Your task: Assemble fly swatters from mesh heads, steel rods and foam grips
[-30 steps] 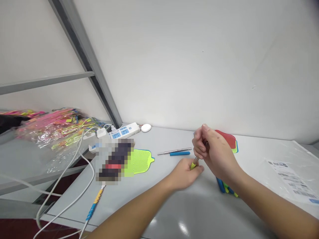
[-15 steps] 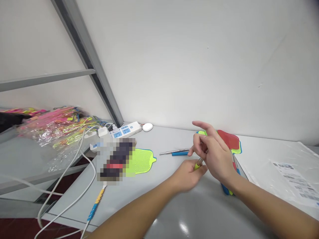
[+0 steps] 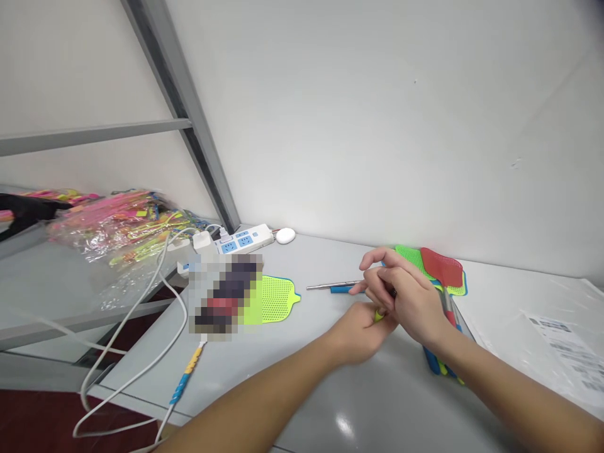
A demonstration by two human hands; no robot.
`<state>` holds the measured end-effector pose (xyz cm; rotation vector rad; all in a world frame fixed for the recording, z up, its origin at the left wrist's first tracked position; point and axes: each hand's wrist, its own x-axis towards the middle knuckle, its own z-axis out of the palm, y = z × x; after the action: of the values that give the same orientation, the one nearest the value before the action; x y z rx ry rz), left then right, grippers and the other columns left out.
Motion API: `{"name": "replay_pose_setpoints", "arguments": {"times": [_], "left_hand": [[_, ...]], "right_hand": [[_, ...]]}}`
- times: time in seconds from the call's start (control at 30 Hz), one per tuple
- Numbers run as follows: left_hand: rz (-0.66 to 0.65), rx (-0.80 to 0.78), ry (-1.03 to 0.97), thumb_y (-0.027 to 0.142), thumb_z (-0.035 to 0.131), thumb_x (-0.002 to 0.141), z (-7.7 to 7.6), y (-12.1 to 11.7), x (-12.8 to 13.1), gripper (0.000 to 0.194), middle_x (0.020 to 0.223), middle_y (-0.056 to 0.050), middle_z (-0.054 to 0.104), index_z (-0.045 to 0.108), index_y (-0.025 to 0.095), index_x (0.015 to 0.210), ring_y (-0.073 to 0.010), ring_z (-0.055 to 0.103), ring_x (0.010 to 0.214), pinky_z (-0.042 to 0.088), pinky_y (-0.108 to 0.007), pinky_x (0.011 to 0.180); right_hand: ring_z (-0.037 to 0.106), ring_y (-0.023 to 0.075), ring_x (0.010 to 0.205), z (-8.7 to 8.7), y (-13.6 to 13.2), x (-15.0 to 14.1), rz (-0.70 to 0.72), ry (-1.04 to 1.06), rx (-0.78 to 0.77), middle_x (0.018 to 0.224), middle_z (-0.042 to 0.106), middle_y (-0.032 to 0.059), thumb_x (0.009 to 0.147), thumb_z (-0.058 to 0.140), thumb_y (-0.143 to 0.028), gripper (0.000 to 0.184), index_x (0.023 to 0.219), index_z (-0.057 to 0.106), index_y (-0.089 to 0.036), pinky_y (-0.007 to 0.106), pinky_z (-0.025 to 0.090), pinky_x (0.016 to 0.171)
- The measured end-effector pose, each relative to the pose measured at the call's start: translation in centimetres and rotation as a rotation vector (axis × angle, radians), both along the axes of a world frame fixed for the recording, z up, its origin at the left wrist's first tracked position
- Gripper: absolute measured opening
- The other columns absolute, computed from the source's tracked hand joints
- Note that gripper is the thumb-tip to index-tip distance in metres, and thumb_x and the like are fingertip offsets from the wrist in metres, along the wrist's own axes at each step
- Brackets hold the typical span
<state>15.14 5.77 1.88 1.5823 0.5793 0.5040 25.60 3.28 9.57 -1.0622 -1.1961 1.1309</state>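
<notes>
Yellow handle (image 3: 379,316) is gripped in the left hand (image 3: 359,333), over the counter (image 3: 302,384). The right hand (image 3: 409,297) is partly curled at its upper end; whether it grips cannot be told. Assessed risks: a loose right-hand hold could let the piece slip; a wide sweep could knock the swatters (image 3: 443,269) alongside. Counter surface is grey and glossy, set against a white wall (image 3: 330,126); a power strip (image 3: 258,236) lies left.
</notes>
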Motion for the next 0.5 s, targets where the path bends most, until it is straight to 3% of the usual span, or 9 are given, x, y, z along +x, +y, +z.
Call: {"name": "replay_pose_setpoints", "arguments": {"times": [0.23, 0.33, 0.4, 0.5], "left_hand": [[0.011, -0.012, 0.018, 0.041, 0.045, 0.093, -0.3, 0.2, 0.1, 0.034, 0.062, 0.004, 0.037, 0.04, 0.019, 0.067, -0.0097, 0.033, 0.056, 0.027, -0.025, 0.049], [0.054, -0.006, -0.022, 0.04, 0.046, 0.093, -0.5, 0.3, 0.1, 0.031, 0.065, 0.004, 0.038, 0.04, 0.019, 0.071, -0.0104, 0.036, 0.059, 0.029, -0.025, 0.053], [0.091, -0.012, -0.061, 0.041, 0.047, 0.093, -0.4, 0.4, 0.1, 0.029, 0.066, 0.004, 0.038, 0.04, 0.02, 0.074, -0.0106, 0.036, 0.06, 0.029, -0.026, 0.055], [0.083, -0.026, -0.063, 0.044, 0.046, 0.093, -0.1, 0.4, -0.1, 0.03, 0.064, 0.005, 0.031, 0.038, 0.021, 0.075, -0.0101, 0.03, 0.057, 0.026, -0.026, 0.053]], "right_hand": [[0.03, 0.0084, 0.045, -0.4, 0.6, 0.4, 0.085, 0.028, 0.046, 0.047, 0.029, -0.0111, 0.097, 0.049, -0.038, 0.019, 0.095, 0.063, -0.024, 0.032, 0.053, 0.073], [0.045, 0.0096, 0.051, -0.9, 0.0, 0.9, 0.068, 0.009, 0.109, 0.058, 0.044, -0.0075, 0.099, 0.045, -0.042, 0.024, 0.097, 0.061, -0.025, 0.033, 0.052, 0.073], [0.056, 0.0131, 0.065, -1.3, -0.7, 1.4, 0.04, -0.097, 0.161, 0.071, 0.055, -0.0026, 0.1, 0.042, -0.042, 0.026, 0.095, 0.061, -0.024, 0.032, 0.05, 0.071], [0.061, 0.016, 0.077, -1.4, -1.4, 2.1, -0.017, -0.305, 0.219, 0.081, 0.061, 0.0013, 0.101, 0.044, -0.039, 0.027, 0.089, 0.062, -0.023, 0.031, 0.049, 0.071]]}}
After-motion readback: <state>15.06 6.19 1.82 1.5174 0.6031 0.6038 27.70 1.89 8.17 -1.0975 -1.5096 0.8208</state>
